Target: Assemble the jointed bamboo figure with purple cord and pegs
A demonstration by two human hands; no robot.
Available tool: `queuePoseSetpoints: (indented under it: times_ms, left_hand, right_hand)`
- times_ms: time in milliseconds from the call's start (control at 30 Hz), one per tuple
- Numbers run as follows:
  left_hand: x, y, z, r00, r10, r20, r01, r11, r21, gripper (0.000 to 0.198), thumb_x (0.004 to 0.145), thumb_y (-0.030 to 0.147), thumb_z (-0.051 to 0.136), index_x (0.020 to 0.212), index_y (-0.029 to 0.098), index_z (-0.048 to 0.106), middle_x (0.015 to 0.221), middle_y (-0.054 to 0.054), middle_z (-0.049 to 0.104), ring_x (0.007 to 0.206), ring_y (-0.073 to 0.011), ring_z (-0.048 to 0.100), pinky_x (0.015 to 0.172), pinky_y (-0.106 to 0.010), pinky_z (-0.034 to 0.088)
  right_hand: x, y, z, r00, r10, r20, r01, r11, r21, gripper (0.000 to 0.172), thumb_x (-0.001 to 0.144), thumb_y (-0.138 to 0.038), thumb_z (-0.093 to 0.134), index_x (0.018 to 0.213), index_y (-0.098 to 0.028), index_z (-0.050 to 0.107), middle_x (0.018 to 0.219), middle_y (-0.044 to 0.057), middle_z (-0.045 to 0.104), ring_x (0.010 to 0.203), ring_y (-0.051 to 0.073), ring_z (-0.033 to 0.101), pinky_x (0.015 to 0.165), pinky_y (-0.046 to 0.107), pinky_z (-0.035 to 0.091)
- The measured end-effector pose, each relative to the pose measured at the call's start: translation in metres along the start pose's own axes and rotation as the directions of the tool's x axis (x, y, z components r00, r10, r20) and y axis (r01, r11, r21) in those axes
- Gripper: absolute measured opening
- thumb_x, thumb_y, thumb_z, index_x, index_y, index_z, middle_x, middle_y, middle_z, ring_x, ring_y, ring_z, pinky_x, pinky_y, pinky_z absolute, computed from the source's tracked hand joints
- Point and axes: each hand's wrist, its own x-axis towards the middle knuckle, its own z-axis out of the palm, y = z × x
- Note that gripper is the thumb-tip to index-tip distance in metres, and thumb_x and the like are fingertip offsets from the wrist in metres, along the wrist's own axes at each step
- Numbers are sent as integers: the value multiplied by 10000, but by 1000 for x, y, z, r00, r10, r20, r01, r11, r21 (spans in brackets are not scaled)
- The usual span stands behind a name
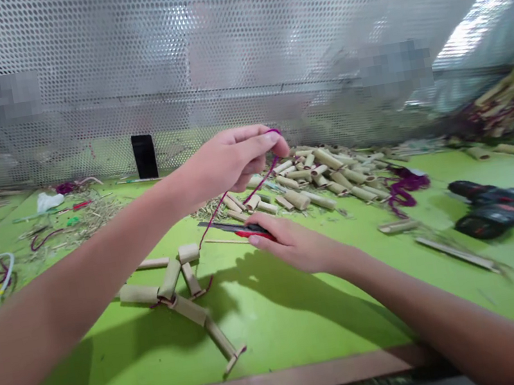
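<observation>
- And here we are at the green work table (301, 322), hands apart, the right low and the left lifted clear of the surface.
- Right hand (297, 244): fingers draped over a red-and-black utility knife (254, 233) lying flat (clamped or just resting? I can't tell from here).
- Left hand (230, 161): pinching a magenta cord (256, 187) between thumb and fingers, and that cord drops away toward 8 o'clock.
- At 8 o'clock from the right hand sits a jointed bamboo figure (171, 297), flat on the table, its longest limb running from upper left to lower right. The left forearm passes just above it in this view, and the figure lies about as near one hand as the other.
- The cord's lower end? It heads for the figure's top, but I lose it near the knife.
- At 1 o'clock, a heap of cut bamboo tubes (316, 176), with a loose magenta cord bundle (405, 185) just beyond its right side.
- At 3 o'clock, a black-and-red cordless drill (488, 208) lies on its side (a bit blurred).
- At 11 o'clock, a black phone (144, 156) stands upright against a perforated metal screen (214, 43).
</observation>
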Motion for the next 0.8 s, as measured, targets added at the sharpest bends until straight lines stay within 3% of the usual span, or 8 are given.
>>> queuePoseSetpoints:
  times_ms: [133, 200, 300, 400, 467, 600, 700, 800]
  left_hand:
    - [8, -38, -21, 995, -70, -70, 78, 990, 117, 264, 1079, 248, 418, 915, 161, 605, 610, 66, 320, 459, -65, 259, 458, -226, 222]
    - [6, -63, -29, 977, -104, -187, 156, 943, 292, 169, 1057, 254, 442, 1083, 166, 583, 631, 69, 358, 482, -83, 313, 483, -231, 279]
    - [-5, -93, -36, 961, -80, -265, 176, 914, 365, 473, 1022, 265, 485, 1450, 163, 312, 646, 91, 374, 513, -120, 363, 523, -250, 322]
    - [-24, -106, -39, 968, -12, -251, 132, 875, 466, 602, 1021, 322, 485, 1540, 195, 208, 638, 88, 413, 563, -152, 433, 619, -277, 381]
    - [-36, -107, -41, 977, 22, -210, 100, 829, 550, 511, 1042, 411, 438, 1510, 223, 352, 683, 44, 520, 643, -181, 514, 697, -300, 422]
    - [-53, -103, -45, 998, 32, -56, 8, 798, 602, 407, 1046, 474, 407, 1281, 249, 651, 993, -44, 707, 915, -233, 639, 853, -322, 465]
    - [-60, -104, -43, 999, 26, 22, -34, 820, 571, 372, 1039, 452, 431, 1155, 228, 706, 988, -35, 722, 870, -211, 638, 849, -307, 460]
    - [-62, -110, -39, 999, 19, -46, 8, 853, 522, 389, 1051, 452, 387, 1045, 205, 688, 934, -34, 695, 859, -197, 613, 854, -298, 450]
  right_hand:
    - [1, 2, 3, 999, -51, -6, 51, 995, 81, 476, 1050, -613, 310, 1082, -210, 561, 911, 61, 645, 774, 216, 586, 710, 350, 477]
    - [-2, 5, 5, 998, -65, -19, 67, 989, 133, 498, 1044, -643, 307, 1060, -214, 558, 906, 55, 629, 787, 211, 577, 720, 349, 476]
    - [-5, 8, 10, 999, -37, -21, 41, 966, 255, 526, 1031, -683, 314, 983, -212, 546, 849, 37, 594, 735, 185, 540, 676, 324, 459]
    - [-6, 10, 16, 1000, 0, 4, -2, 928, 374, 538, 1019, -703, 335, 935, -210, 533, 767, 8, 551, 646, 154, 490, 604, 293, 431]
    - [-6, 12, 19, 1000, 13, 3, -13, 905, 424, 544, 1014, -709, 344, 942, -207, 541, 762, 6, 556, 622, 144, 491, 584, 288, 435]
    - [-5, 17, 21, 1000, 20, 9, -22, 876, 482, 543, 1018, -691, 359, 984, -191, 567, 755, 7, 572, 591, 134, 507, 569, 288, 453]
    - [-4, 19, 23, 1000, 17, 13, -21, 872, 490, 537, 1015, -688, 380, 989, -187, 571, 738, 1, 570, 576, 130, 497, 560, 285, 448]
    - [-3, 21, 24, 999, 25, 24, -34, 877, 479, 537, 1012, -697, 377, 981, -195, 567, 738, 4, 572, 586, 139, 500, 558, 289, 445]
